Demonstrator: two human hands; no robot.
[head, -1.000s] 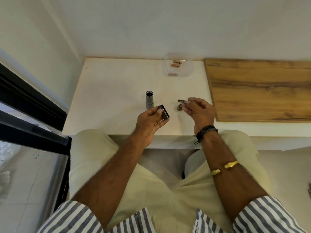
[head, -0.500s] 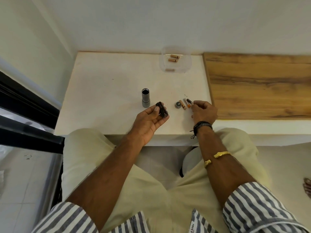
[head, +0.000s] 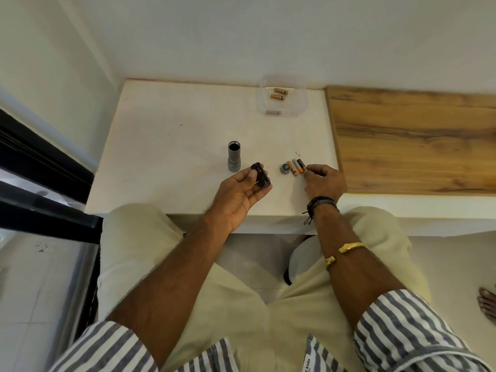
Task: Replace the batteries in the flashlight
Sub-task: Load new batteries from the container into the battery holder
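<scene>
The grey flashlight body stands upright on the white table with its open end up. My left hand holds the black battery holder between thumb and fingers, just right of the flashlight. The round tail cap lies on the table. Beside it lie three batteries in a row. My right hand rests on the table with its fingertips touching the rightmost battery, which is black and orange.
A clear plastic tub at the back of the table holds three copper-coloured batteries. A wooden board adjoins the table on the right. A dark window frame runs along the left. My knees sit under the front edge.
My right hand came down and laid the battery it held beside the other two by the tail cap. My left hand kept the battery holder almost in place.
</scene>
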